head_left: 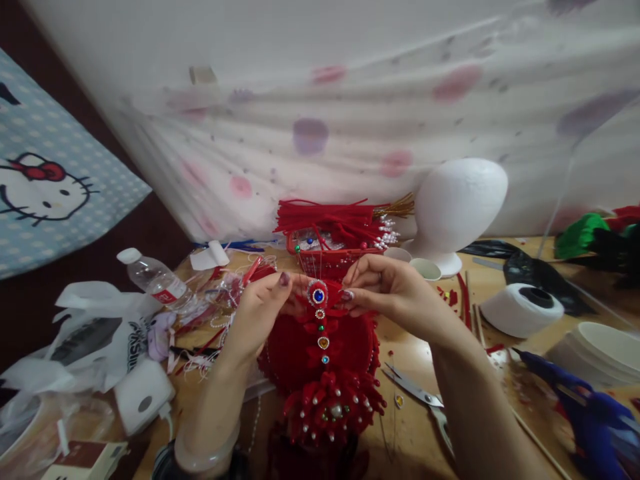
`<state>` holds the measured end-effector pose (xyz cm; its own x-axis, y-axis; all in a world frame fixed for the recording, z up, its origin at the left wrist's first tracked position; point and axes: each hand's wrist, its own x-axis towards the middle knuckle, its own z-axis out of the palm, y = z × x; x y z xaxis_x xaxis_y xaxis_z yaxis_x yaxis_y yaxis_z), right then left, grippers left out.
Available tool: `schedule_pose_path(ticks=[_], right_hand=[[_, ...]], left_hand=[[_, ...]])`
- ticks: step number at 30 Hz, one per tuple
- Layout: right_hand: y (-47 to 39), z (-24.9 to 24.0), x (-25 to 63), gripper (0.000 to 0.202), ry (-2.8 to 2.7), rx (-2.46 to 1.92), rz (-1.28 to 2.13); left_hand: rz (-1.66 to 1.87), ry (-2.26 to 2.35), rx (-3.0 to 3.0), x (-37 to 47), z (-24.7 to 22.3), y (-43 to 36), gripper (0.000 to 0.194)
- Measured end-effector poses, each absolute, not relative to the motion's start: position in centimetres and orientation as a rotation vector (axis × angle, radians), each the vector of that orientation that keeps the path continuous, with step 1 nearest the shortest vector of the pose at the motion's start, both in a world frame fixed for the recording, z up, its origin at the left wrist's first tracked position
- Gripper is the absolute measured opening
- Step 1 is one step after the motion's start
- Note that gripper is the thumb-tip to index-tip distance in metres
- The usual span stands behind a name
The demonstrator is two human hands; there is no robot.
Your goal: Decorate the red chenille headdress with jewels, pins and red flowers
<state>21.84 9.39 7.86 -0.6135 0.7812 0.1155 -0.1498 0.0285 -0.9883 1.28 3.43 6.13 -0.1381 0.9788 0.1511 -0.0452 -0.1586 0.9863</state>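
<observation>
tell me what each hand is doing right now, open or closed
Left hand: closed, holding the red jewelled headpiece.
Right hand: closed in a pinch; exact grip can't be told.

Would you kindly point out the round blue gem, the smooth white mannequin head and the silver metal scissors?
Blue gem (pixel 319 296): head view, its front.
Mannequin head (pixel 460 203): head view, its side.
Scissors (pixel 428 399): head view, blades near pivot.
</observation>
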Motion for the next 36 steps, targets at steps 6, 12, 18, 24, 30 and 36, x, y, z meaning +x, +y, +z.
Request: schedule_pose_path(ticks=[6,12,18,24,30,36], right_hand=[[9.5,7.9,22.3,0.020,-1.630,-0.622,1.620],[9.6,7.9,22.3,0.021,-1.630,-0.652,1.591],[9.7,7.9,22.3,0.023,-1.658,-0.662,1.609],[9.5,7.8,22.1,0.021,-1.694,-0.646,1.644],[9.2,7.7,21.9,0.017,-1.706,-0.635,1.694],[9.0,7.7,21.6,0.014,-1.712,-0.658,1.691]], left_hand=[[1.190,1.339,1.414,0.4,7.2,2.2,0.049],[1.039,1.369,1.354,0.5,7.4,1.2,0.072],[0.990,1.390,1.388,0.6,7.2,1.0,0.074],[0.947,1.406,1.461,0.4,7.0,1.0,0.073],[1.003,1.313,1.471,0.9,7.2,1.4,0.046],[1.007,1.286,1.495,0.9,7.6,1.3,0.047]])
